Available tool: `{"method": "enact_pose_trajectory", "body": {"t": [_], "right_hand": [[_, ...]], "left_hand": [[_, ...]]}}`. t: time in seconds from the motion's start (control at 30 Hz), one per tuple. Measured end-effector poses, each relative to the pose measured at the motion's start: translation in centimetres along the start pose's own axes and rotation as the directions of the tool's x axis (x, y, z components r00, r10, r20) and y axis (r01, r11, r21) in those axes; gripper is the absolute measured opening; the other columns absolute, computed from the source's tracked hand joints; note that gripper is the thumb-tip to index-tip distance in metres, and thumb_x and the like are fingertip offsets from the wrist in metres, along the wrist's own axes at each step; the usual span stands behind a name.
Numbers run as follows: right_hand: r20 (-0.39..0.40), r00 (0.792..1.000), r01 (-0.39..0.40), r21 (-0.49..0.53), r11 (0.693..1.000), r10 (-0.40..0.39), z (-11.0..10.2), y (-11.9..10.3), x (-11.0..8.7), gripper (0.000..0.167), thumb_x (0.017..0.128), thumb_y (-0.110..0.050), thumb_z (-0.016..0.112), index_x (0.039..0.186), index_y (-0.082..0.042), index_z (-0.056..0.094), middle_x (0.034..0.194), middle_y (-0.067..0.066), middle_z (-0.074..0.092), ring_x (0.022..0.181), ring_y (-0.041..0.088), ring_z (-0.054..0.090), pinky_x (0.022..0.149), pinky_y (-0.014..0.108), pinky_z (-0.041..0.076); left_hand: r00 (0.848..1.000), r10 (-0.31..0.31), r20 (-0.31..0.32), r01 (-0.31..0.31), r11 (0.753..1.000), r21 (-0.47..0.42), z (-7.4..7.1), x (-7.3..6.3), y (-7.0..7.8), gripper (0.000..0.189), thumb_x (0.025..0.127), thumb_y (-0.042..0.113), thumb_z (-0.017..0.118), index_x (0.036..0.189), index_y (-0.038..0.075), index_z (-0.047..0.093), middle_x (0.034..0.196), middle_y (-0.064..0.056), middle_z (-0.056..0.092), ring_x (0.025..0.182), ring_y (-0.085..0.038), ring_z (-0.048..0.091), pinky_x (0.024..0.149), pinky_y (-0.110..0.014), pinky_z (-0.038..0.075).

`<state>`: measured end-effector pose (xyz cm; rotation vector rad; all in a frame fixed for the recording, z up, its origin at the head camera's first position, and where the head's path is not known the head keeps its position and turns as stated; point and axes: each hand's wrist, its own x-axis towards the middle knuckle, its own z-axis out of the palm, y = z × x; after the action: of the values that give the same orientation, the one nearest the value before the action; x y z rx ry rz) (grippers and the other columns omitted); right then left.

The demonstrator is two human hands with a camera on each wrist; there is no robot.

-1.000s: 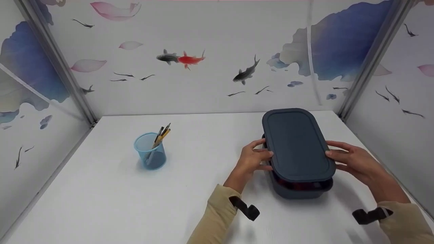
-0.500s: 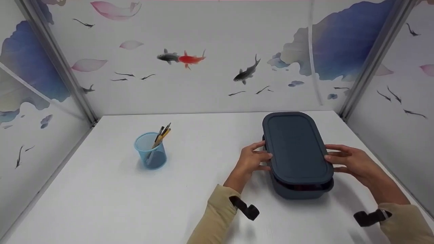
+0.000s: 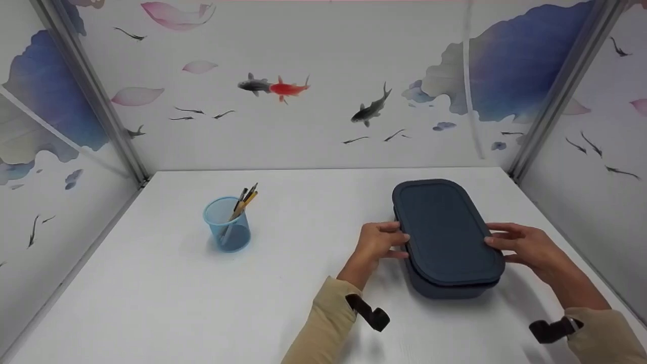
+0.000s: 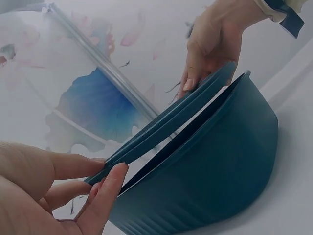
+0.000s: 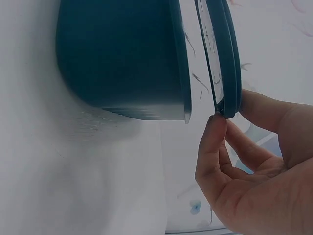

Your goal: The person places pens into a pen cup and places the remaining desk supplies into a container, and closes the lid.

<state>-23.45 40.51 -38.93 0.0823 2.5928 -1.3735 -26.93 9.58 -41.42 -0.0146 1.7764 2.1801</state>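
A dark blue rounded rectangular lid [image 3: 447, 232] hangs just above a matching storage box [image 3: 450, 292] on the right part of the table. My left hand [image 3: 376, 242] pinches the lid's left edge between thumb and fingers. At the opposite edge, my right hand [image 3: 530, 250] pinches it the same way. Both wrist views reveal a gap between the lid [image 5: 228, 58] and the box rim [image 5: 185, 63]. In the left wrist view the gap narrows toward my left fingers. The lid covers the box's inside.
A light blue pen cup [image 3: 230, 227] holding pens and brushes stands on the left part of the white table [image 3: 202, 308]. Printed white panels [image 3: 313, 50] with fish and lotus designs enclose the back and both sides.
Both hands have brought the lid down and slightly nearer to me. The dark red contents, seen at the front gap earlier, are now hidden. The pen cup has stayed in place.
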Motion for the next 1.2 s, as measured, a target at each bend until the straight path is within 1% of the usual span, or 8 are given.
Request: {"method": "enact_pose_trajectory", "body": {"t": [0.1,0.2,0.43,0.63,0.83,0.93,1.03,1.2], "right_hand": [[0.002,1.000,-0.002,-0.022,1.000,0.003,0.3,0.2,0.0,0.080,0.094,-0.045,0.066,0.154,-0.001,0.035,0.145,0.022,0.051,0.098,-0.009,0.056,0.085,0.022,0.058],[0.004,1.000,-0.004,-0.031,1.000,0.004,0.5,0.3,0.1,0.079,0.094,-0.045,0.067,0.153,0.000,0.036,0.148,0.026,0.046,0.099,-0.008,0.057,0.085,0.023,0.058],[0.018,1.000,-0.008,-0.053,0.999,0.009,0.9,0.9,0.0,0.077,0.095,-0.044,0.066,0.151,0.001,0.039,0.141,0.021,0.051,0.105,0.001,0.058,0.089,0.026,0.059],[0.047,0.998,-0.036,-0.021,0.999,0.037,0.8,1.6,-0.2,0.078,0.096,-0.043,0.066,0.152,0.002,0.036,0.143,0.020,0.054,0.101,-0.002,0.062,0.087,0.028,0.060],[0.066,0.997,-0.047,-0.006,0.999,0.047,0.7,1.6,-0.2,0.079,0.095,-0.042,0.066,0.153,0.002,0.034,0.135,0.011,0.060,0.097,-0.004,0.064,0.085,0.030,0.061],[0.074,0.996,-0.057,-0.005,0.998,0.057,0.7,1.5,-0.2,0.080,0.095,-0.042,0.066,0.154,0.001,0.032,0.135,0.013,0.059,0.096,-0.003,0.065,0.084,0.031,0.060],[0.083,0.995,-0.060,-0.016,0.998,0.061,0.7,1.4,-0.1,0.081,0.095,-0.042,0.066,0.155,-0.001,0.030,0.139,0.025,0.054,0.095,0.002,0.065,0.081,0.031,0.059],[0.116,0.992,-0.045,-0.038,0.998,0.049,0.7,1.0,0.3,0.085,0.096,-0.040,0.066,0.159,-0.005,0.020,0.150,0.037,0.036,0.100,0.011,0.066,0.079,0.034,0.061]], "left_hand": [[1.000,-0.008,-0.028,0.009,1.000,0.028,0.1,0.1,-0.2,0.044,0.085,-0.004,0.073,0.128,-0.001,0.065,0.121,-0.013,0.069,0.099,-0.021,0.073,0.072,-0.033,0.065],[0.999,-0.007,-0.054,0.011,0.997,0.072,0.2,0.2,-0.3,0.042,0.084,-0.002,0.075,0.126,-0.001,0.067,0.118,-0.012,0.071,0.098,-0.019,0.074,0.073,-0.031,0.065],[0.996,0.010,-0.090,0.002,0.990,0.140,0.4,0.4,-0.9,0.039,0.086,0.003,0.075,0.124,-0.001,0.068,0.116,-0.011,0.073,0.101,-0.017,0.073,0.077,-0.032,0.065],[0.995,-0.039,-0.089,0.050,0.990,0.132,0.6,0.3,-1.3,0.040,0.086,0.005,0.076,0.125,0.001,0.068,0.115,-0.011,0.074,0.101,-0.020,0.074,0.076,-0.034,0.065],[0.994,-0.070,-0.087,0.079,0.991,0.109,0.4,0.3,-0.9,0.040,0.085,0.002,0.076,0.124,-0.001,0.067,0.109,-0.011,0.074,0.097,-0.020,0.074,0.073,-0.035,0.065],[0.993,-0.087,-0.078,0.095,0.991,0.099,0.4,0.5,-0.8,0.042,0.086,0.001,0.075,0.127,-0.001,0.065,0.107,-0.011,0.073,0.096,-0.020,0.074,0.072,-0.035,0.065],[0.995,-0.091,-0.050,0.095,0.992,0.088,0.5,0.7,-0.9,0.049,0.087,0.000,0.072,0.134,0.002,0.059,0.105,-0.011,0.073,0.095,-0.022,0.074,0.070,-0.035,0.065],[0.998,-0.058,0.023,0.055,0.992,0.114,0.5,0.8,-1.2,0.071,0.086,-0.001,0.072,0.149,0.013,0.043,0.111,-0.013,0.070,0.093,-0.023,0.074,0.067,-0.035,0.065]]}}
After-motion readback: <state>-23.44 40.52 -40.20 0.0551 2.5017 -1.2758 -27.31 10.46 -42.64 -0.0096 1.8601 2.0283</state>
